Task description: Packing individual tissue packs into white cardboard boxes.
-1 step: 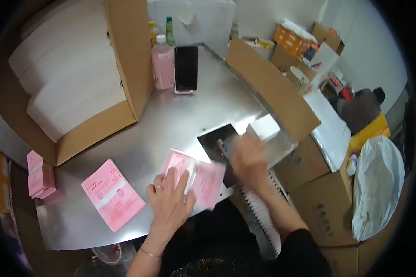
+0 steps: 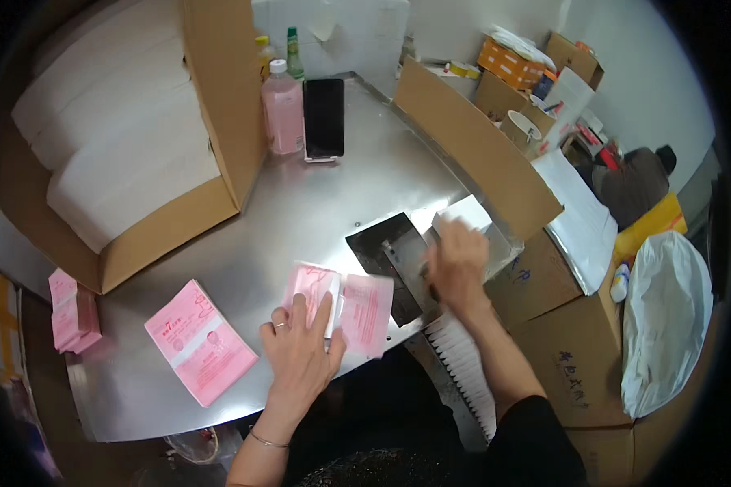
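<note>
Nothing has shifted between the 2 pictures. The left hand (image 2: 300,353) lies flat on the pink packet (image 2: 337,304) exactly as before, and the right hand (image 2: 456,264) hangs blurred over the dark tray (image 2: 382,247) in the same spot. The pink stack (image 2: 201,341) on the surface (image 2: 300,211) has not moved either.

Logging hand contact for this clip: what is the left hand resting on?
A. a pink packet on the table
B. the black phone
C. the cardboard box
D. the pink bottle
A: the left hand lies flat on a pink packet on the table, well away from the phone, bottle and box.
</note>
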The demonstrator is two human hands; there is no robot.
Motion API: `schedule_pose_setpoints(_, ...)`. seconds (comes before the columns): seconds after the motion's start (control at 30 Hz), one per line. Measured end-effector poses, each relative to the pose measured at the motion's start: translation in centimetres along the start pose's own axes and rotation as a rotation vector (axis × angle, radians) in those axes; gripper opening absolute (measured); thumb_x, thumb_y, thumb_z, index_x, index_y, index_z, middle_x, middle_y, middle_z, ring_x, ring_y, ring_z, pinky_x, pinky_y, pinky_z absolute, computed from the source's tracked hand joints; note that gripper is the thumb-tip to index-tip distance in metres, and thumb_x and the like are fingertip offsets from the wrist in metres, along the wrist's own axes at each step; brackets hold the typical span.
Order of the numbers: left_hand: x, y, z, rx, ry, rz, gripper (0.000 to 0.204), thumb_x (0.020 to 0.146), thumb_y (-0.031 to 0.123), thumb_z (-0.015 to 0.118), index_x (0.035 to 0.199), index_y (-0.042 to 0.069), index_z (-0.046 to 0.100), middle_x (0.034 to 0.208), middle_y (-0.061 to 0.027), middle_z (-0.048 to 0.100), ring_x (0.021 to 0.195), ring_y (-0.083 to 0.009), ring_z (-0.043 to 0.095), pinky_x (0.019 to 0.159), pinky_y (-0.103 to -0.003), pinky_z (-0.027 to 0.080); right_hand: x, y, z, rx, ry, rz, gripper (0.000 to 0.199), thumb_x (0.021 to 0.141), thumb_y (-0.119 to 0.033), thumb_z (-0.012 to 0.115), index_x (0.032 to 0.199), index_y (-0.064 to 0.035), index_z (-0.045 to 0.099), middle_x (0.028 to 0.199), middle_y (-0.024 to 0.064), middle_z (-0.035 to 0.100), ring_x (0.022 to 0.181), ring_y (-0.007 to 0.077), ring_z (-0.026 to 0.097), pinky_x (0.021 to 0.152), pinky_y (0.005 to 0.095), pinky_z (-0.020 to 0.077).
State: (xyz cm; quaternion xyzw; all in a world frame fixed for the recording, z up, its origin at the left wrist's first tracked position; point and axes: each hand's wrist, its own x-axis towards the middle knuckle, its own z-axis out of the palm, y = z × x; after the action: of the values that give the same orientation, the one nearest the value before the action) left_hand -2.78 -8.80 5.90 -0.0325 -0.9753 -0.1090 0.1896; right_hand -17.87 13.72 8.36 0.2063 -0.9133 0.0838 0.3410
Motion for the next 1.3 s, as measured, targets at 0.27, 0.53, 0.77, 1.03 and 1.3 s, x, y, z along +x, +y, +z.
schedule_pose_setpoints(0.27,2.5,1.2,-0.6,0.092,-0.041,0.009,0.054,0.081,0.045,0.07,0.121,0.01,0.064,0.102,-0.0154,0.052,0.094,-0.0328,0.051,0.079,-0.044,0.037,0.6,6.7,3.1,0.02,-0.032,0.146,0.013,0.091,-0.014,0.064,0.089,-0.0035,0.072,0.087,0.0108,0.061,0.089,0.0296,0.057,0.081,0.0442,0.0426)
schedule_pose_setpoints(0.53,0.9,2.1,0.8,-0.134,-0.059,0.103,0.043,0.083,0.025,0.07,0.119,0.002,0.061,0.115,-0.0185,0.054,0.097,-0.0335,0.051,0.083,-0.044,0.045,-0.3,7.0,3.5,0.169,0.114,0.084,0.019,0.084,-0.007,0.067,0.103,-0.0051,0.072,0.092,0.0102,0.063,0.092,0.0294,0.059,0.08,0.0416,0.0432)
schedule_pose_setpoints(0.77,0.9,2.3,1.0,-0.161,-0.001,0.097,0.044,0.083,0.023,0.07,0.12,0.0,0.062,0.115,-0.0183,0.054,0.096,-0.0324,0.051,0.083,-0.043,0.045,0.5,8.1,3.7,0.139,-0.045,0.172,0.017,0.084,-0.008,0.066,0.1,-0.0068,0.072,0.09,0.0087,0.062,0.093,0.0287,0.059,0.08,0.0428,0.0428)
schedule_pose_setpoints(1.03,0.6,1.3,1.2,-0.231,-0.01,0.179,0.047,0.079,0.022,0.071,0.12,0.001,0.062,0.109,-0.0162,0.053,0.091,-0.0299,0.05,0.074,-0.041,0.043,-0.4,5.6,3.7,0.205,0.19,-0.064,0.039,0.076,0.002,0.062,0.114,-0.0007,0.066,0.107,0.0161,0.066,0.102,0.0332,0.061,0.087,0.0463,0.0473)
schedule_pose_setpoints(1.3,1.4,0.1,-0.7,-0.285,-0.024,0.082,0.082,0.067,0.022,0.077,0.144,0.012,0.05,0.092,-0.0126,0.051,0.088,-0.0301,0.052,0.075,-0.042,0.039,-6.0,-8.6,0.5,0.502,-0.063,-0.549,0.035,0.079,-0.012,0.065,0.109,0.0035,0.064,0.103,0.0185,0.063,0.1,0.0348,0.062,0.107,0.0638,0.0359)
